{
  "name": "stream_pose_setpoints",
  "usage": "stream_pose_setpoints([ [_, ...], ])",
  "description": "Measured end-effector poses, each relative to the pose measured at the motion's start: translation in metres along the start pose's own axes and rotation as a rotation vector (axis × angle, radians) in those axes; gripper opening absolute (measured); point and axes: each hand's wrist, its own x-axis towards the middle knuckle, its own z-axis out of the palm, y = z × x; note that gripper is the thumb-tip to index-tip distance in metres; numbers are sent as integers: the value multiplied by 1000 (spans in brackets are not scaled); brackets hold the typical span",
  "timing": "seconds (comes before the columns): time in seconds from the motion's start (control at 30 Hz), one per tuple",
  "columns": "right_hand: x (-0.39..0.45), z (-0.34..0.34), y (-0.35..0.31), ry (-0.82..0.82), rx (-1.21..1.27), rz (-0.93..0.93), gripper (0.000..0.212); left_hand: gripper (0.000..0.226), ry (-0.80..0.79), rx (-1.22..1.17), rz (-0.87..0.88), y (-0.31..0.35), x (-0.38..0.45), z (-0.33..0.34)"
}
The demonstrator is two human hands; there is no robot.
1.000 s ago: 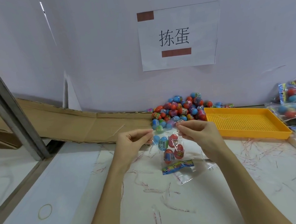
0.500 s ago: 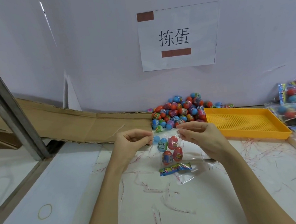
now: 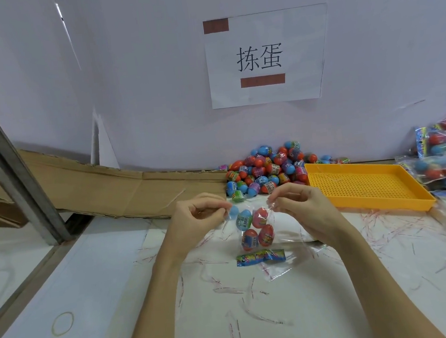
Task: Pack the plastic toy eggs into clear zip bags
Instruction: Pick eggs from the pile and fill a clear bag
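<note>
Centre of the frame: left hand [image 3: 198, 220] and right hand [image 3: 299, 206] each pinch a top corner of the clear zip bag [image 3: 255, 233], which hangs between them with toy eggs [image 3: 259, 218] inside. Just behind sits the loose egg pile [image 3: 265, 171], with the yellow tray [image 3: 365, 185] to its right.

your clear zip bag [image 3: 252, 231] hangs upright, its top corners pinched by your left hand [image 3: 197, 220] and right hand [image 3: 299, 205]. inside sit four toy eggs [image 3: 255, 231], blue and red with printed bands, above a colourful header strip. the loose pile of eggs [image 3: 265, 171] lies behind, against the wall.
</note>
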Motion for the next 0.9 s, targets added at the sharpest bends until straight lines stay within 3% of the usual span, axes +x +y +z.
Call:
stream_pose_setpoints([
  [0.13,-2,0,-1,-1,-78,-15,21,10,38,-88,-67,4,0,3],
  [0.37,-4,2,-6,3,-129,-5,17,17,65,-60,-76,0,2,7],
  [0.47,-5,7,-7,7,-150,-52,11,19,35,-72,-63,-1,3,7],
  [0.6,-3,14,-7,-7,-77,-81,20,24,-74,-53,-49,-4,3,2],
  [0.67,-2,17,-7,-38,-66,-88,24,21,-128,-165,-135,0,2,7],
  [0.77,0,23,-5,-89,-68,-123,30,39,-127,-40,-155,1,3,23],
  [0.83,0,28,-4,-83,-34,-149,34,30,-101,80,-125,0,4,34],
  [0.9,1,28,-4,-37,-8,-131,37,17,-15,52,-166,0,5,39],
])
